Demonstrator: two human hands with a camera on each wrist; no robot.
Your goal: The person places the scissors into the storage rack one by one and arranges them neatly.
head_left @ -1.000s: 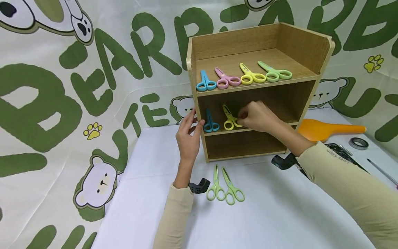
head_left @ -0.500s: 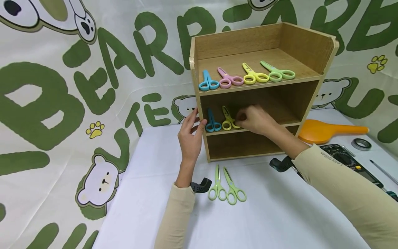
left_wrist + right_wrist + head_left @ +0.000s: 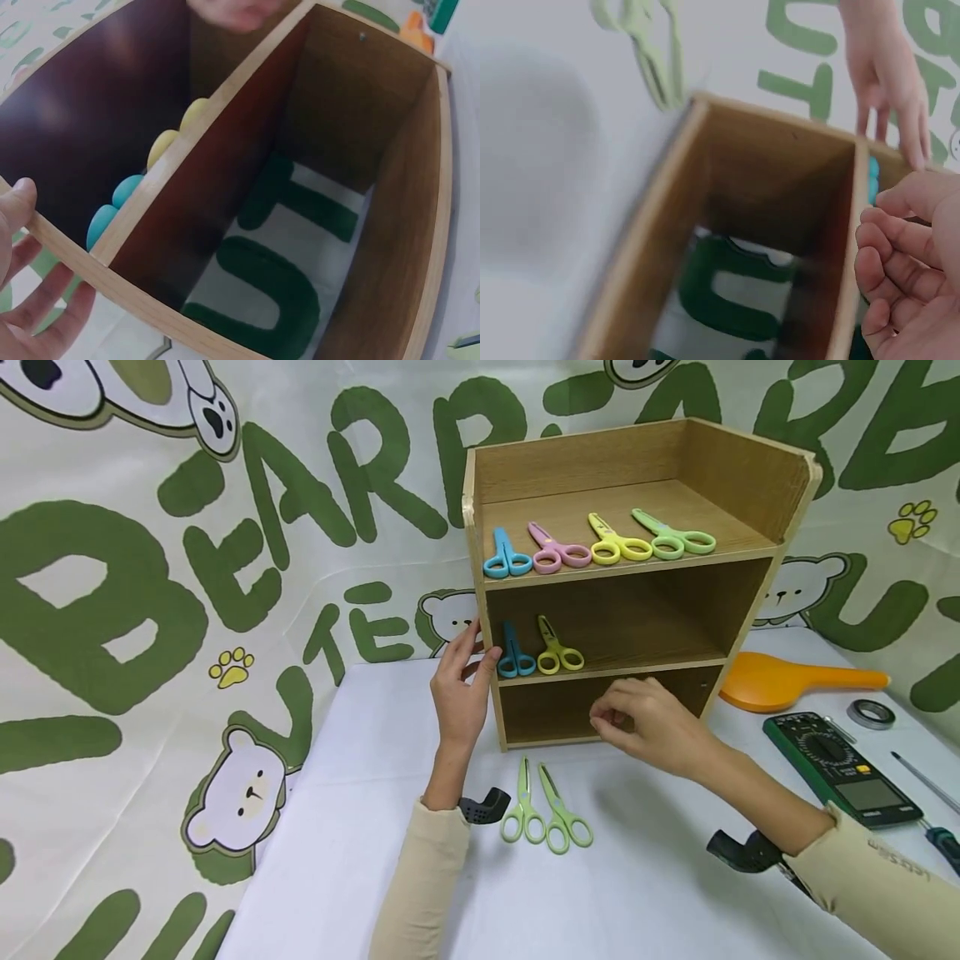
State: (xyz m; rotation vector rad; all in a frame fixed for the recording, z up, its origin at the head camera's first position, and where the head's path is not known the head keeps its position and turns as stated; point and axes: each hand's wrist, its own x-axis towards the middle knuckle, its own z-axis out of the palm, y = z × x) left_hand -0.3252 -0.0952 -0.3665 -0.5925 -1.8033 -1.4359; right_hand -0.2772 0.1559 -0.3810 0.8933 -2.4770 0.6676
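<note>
My left hand [image 3: 459,697] holds the left side panel of a small wooden shelf [image 3: 600,670]; in the left wrist view its thumb lies over the panel's edge with the fingers outside. My right hand [image 3: 648,727], fingers loosely curled and holding nothing, hovers before the lower compartment. On the middle shelf stand blue scissors [image 3: 516,653] and yellow scissors [image 3: 559,647], handles at the front edge. Along the top lie blue scissors [image 3: 507,556], pink scissors [image 3: 557,550], yellow scissors [image 3: 617,542] and green scissors [image 3: 672,537]. Two green scissors, one left [image 3: 523,806] and one right [image 3: 564,810], lie on the table.
To the right are an orange paddle-shaped thing [image 3: 795,679], a roll of black tape [image 3: 872,714], a green-and-black multimeter [image 3: 840,768] and a screwdriver [image 3: 941,843]. A printed cloth [image 3: 300,552] hangs behind the white table [image 3: 337,860].
My right hand has let go of the yellow scissors on the middle shelf and drawn back, down and to the right. The left hand has stayed at the shelf's side.
</note>
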